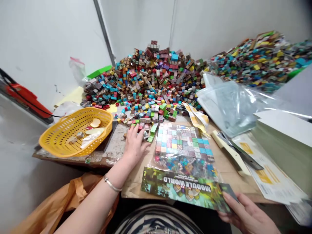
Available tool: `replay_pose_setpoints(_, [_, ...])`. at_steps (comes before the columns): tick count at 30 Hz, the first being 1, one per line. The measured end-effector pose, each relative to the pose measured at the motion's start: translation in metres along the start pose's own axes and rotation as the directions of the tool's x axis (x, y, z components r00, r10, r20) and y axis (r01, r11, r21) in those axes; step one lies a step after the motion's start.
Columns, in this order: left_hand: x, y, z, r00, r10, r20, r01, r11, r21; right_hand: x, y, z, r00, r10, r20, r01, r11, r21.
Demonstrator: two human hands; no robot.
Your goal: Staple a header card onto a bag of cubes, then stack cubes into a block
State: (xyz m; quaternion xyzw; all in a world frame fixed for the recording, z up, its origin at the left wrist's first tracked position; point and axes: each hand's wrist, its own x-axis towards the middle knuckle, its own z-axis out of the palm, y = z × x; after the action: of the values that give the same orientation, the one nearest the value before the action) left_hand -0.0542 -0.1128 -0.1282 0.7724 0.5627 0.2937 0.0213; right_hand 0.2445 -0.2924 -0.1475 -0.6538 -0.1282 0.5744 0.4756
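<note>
In the head view my left hand reaches to the near edge of a heap of small printed cubes. Its fingers are stretched out over loose cubes, beside a short green block stick. My right hand pinches the right end of a printed "MODULE WORLD" card, which appears upside down at the table's front edge. Beyond the card lies a clear plastic bag with rows of coloured cubes and a jumble of small colourful pieces. Whether card and bag are joined is hard to make out.
A yellow basket with a few scraps sits at the left. Scissors and a cream-handled tool lie right of the bag. Clear plastic bags and a second block heap stand behind. An orange bag hangs below left.
</note>
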Motion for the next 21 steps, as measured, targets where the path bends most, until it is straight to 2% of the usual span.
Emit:
replay_pose_setpoints(2, [-0.021,0.004,-0.011,0.997,-0.033,-0.071,0.026,0.995,-0.098,-0.008,-0.006,0.006,1.0,-0.022,0.01,0.022,1.0,-0.007])
replay_pose_setpoints(4, [-0.053,0.011,-0.026,0.97,-0.214,-0.116,0.176,0.946,-0.272,-0.012,-0.009,0.01,0.999,-0.045,0.014,0.045,0.999,-0.003])
replay_pose_setpoints(6, [-0.089,0.019,-0.04,0.891,-0.45,-0.053,0.388,0.818,-0.424,-0.013,-0.009,0.012,0.998,-0.062,0.012,0.062,0.998,0.012])
replay_pose_setpoints(7, [-0.106,0.024,-0.045,0.861,-0.506,0.042,0.459,0.741,-0.49,-0.013,-0.009,0.012,0.998,-0.066,0.008,0.066,0.998,0.018])
replay_pose_setpoints(8, [-0.121,0.029,-0.048,0.839,-0.514,0.178,0.522,0.667,-0.531,-0.013,-0.008,0.012,0.998,-0.067,0.002,0.067,0.998,0.022])
replay_pose_setpoints(9, [-0.133,0.035,-0.049,0.808,-0.494,0.32,0.585,0.612,-0.532,-0.012,-0.008,0.011,0.998,-0.068,-0.003,0.069,0.997,0.022])
replay_pose_setpoints(11, [-0.144,0.049,-0.045,0.693,-0.408,0.594,0.715,0.494,-0.495,-0.011,-0.008,0.011,0.997,-0.075,-0.012,0.075,0.997,0.015])
replay_pose_setpoints(13, [-0.143,0.063,-0.036,0.574,-0.302,0.762,0.809,0.352,-0.47,-0.011,-0.009,0.01,0.996,-0.087,-0.013,0.087,0.996,-0.001])
replay_pose_setpoints(16, [-0.132,0.085,-0.024,0.459,-0.145,0.876,0.884,0.17,-0.435,-0.011,-0.011,0.01,0.994,-0.106,0.004,0.106,0.993,-0.045])
replay_pose_setpoints(18, [-0.126,0.098,-0.018,0.422,-0.058,0.905,0.906,0.072,-0.418,-0.012,-0.013,0.009,0.993,-0.118,0.027,0.12,0.989,-0.08])
replay_pose_setpoints(21, [-0.123,0.115,-0.008,0.396,0.039,0.917,0.916,-0.081,-0.392,-0.013,-0.015,0.009,0.986,-0.149,0.068,0.156,0.981,-0.115])
